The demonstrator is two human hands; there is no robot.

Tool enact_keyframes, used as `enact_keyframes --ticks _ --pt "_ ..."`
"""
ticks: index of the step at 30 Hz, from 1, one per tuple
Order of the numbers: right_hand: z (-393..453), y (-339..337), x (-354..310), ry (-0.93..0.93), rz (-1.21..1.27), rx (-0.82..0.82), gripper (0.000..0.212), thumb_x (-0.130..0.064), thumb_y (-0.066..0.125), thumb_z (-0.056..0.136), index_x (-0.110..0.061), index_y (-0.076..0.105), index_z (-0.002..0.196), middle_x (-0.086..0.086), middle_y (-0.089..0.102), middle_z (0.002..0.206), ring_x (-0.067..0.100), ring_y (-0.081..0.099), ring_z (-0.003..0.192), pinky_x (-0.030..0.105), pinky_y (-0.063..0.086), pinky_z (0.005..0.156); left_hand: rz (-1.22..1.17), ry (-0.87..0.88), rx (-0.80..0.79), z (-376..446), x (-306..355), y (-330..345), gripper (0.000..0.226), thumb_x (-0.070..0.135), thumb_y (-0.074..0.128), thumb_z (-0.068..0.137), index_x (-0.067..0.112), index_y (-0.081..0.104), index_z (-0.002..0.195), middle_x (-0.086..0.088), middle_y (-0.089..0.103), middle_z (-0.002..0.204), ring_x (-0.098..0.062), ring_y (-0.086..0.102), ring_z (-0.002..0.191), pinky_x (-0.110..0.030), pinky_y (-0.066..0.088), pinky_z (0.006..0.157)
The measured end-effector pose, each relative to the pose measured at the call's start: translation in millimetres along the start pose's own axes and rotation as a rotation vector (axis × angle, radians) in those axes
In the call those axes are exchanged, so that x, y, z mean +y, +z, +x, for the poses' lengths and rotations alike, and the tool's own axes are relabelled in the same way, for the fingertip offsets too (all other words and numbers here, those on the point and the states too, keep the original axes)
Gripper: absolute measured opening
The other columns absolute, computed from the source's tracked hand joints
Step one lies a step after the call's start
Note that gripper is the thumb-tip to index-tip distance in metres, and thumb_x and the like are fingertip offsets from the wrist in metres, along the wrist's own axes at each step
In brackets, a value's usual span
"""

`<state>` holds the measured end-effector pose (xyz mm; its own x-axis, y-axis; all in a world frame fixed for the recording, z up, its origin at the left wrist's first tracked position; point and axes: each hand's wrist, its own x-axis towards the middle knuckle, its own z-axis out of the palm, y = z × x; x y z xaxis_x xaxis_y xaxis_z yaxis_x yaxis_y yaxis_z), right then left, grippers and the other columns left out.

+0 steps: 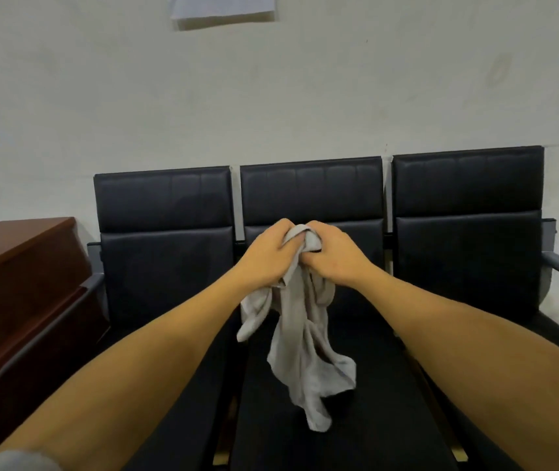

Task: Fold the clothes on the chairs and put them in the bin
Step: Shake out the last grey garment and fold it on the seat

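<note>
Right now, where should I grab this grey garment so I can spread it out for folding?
The grey garment hangs bunched from both hands at one spot. Probably slide each hand outward along the top edge, left hand leftward, right hand rightward, since the loose folds droop straight down over the middle seat.

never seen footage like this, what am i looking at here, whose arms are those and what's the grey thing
There is no machine here. The one picture comes from a wide-angle camera worn on a person's head, looking forward and down, so the two bare arms reaching in from the bottom are that person's own.

Both hands meet in the middle of the view: the left hand and the right hand each grip the top of a light grey garment, which hangs crumpled beneath them. Whether its lowest end touches the seat cannot be told.

Behind it stands a row of three joined black chairs against a pale wall. A reddish-brown wooden cabinet sits at the left. No bin is in view.
</note>
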<state>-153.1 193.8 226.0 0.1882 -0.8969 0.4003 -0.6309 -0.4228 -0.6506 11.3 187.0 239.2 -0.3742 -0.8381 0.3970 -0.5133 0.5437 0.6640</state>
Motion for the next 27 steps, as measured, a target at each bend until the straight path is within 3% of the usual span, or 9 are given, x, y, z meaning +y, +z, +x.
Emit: enact_keyframes --ticks 3,6,8,12,18,21,22,24,27 --pt "0 -11 0 0.057 -0.017 0.077 0.022 -0.005 0.052 0.09 -0.024 0.058 0.08 -0.001 0.064 0.08 0.018 0.06 0.076 0.041 0.05 0.069 0.082 -0.002 -0.109 -7 -3 -14 0.056 0.05 0.077 0.085 0.026 0.044 0.123 0.01 0.059 0.107 -0.004 0.061 0.09 -0.027 0.054 0.077" --pt "-2 -19 6 0.102 -0.036 0.103 0.019 -0.004 0.045 0.094 -0.015 0.059 0.085 0.005 0.064 0.085 0.023 0.06 0.081 0.041 0.048 0.07 0.352 0.0 -0.24 -15 -23 -21 0.075 0.031 0.081 0.078 0.039 0.029 0.132 0.007 0.061 0.112 -0.017 0.065 0.092 -0.045 0.057 0.08" --pt "-2 -21 9 0.184 0.012 0.138 0.017 -0.008 0.042 0.098 -0.008 0.056 0.089 0.011 0.063 0.09 0.028 0.058 0.083 0.044 0.049 0.074 0.355 -0.056 -0.276 -22 -39 -17 0.067 0.016 0.073 0.079 0.038 0.034 0.129 0.0 0.065 0.105 -0.024 0.067 0.086 -0.052 0.058 0.076" --pt "-8 -35 19 0.374 0.106 0.14 0.03 -0.018 0.038 0.101 -0.005 0.064 0.107 0.012 0.067 0.103 0.029 0.062 0.093 0.041 0.049 0.08 0.217 -0.171 -0.136 -34 -60 -13 0.009 0.011 0.062 0.093 0.019 0.061 0.098 -0.007 0.068 0.093 -0.028 0.067 0.085 -0.056 0.055 0.081" --pt "-26 -45 50 0.405 -0.1 -0.001 0.022 -0.029 0.053 0.096 -0.021 0.059 0.116 0.007 0.066 0.111 0.029 0.06 0.101 0.043 0.051 0.088 -0.074 -0.226 -0.101 -21 -35 -13 0.015 0.024 0.064 0.098 0.011 0.07 0.102 -0.011 0.071 0.102 -0.027 0.068 0.096 -0.046 0.055 0.09" --pt "-34 -31 53 0.176 -0.205 -0.15 0.086 -0.041 0.077 0.073 -0.038 0.031 0.147 0.002 0.056 0.137 0.028 0.049 0.125 0.047 0.045 0.103 -0.07 -0.18 -0.174 -9 -17 -1 0.012 0.021 0.065 0.097 0.011 0.067 0.101 -0.01 0.069 0.103 -0.023 0.065 0.094 -0.044 0.054 0.089" --pt "-37 -25 49 0.077 -0.188 -0.185 0.089 -0.041 0.079 0.071 -0.04 0.031 0.146 -0.002 0.058 0.134 0.023 0.052 0.123 0.043 0.047 0.101 -0.059 -0.169 -0.2 -5 -12 5 0.012 0.021 0.066 0.095 0.011 0.066 0.101 -0.011 0.068 0.102 -0.022 0.064 0.092 -0.043 0.054 0.087" --pt "-40 -14 44 -0.004 -0.133 -0.2 0.059 -0.036 0.078 0.078 -0.032 0.05 0.13 -0.007 0.065 0.113 0.013 0.062 0.101 0.036 0.052 0.087 -0.051 -0.154 -0.243 1 -1 14 0.011 0.019 0.068 0.093 0.01 0.066 0.1 -0.008 0.068 0.099 -0.018 0.063 0.088 -0.039 0.053 0.081" --pt "-41 -10 42 0.068 -0.105 -0.154 0.012 -0.019 0.067 0.087 -0.027 0.061 0.094 -0.004 0.065 0.086 0.016 0.063 0.079 0.044 0.054 0.073 -0.044 -0.126 -0.313 3 9 20 0.016 0.014 0.073 0.09 0.009 0.065 0.103 -0.005 0.069 0.1 -0.019 0.065 0.089 -0.04 0.055 0.084"
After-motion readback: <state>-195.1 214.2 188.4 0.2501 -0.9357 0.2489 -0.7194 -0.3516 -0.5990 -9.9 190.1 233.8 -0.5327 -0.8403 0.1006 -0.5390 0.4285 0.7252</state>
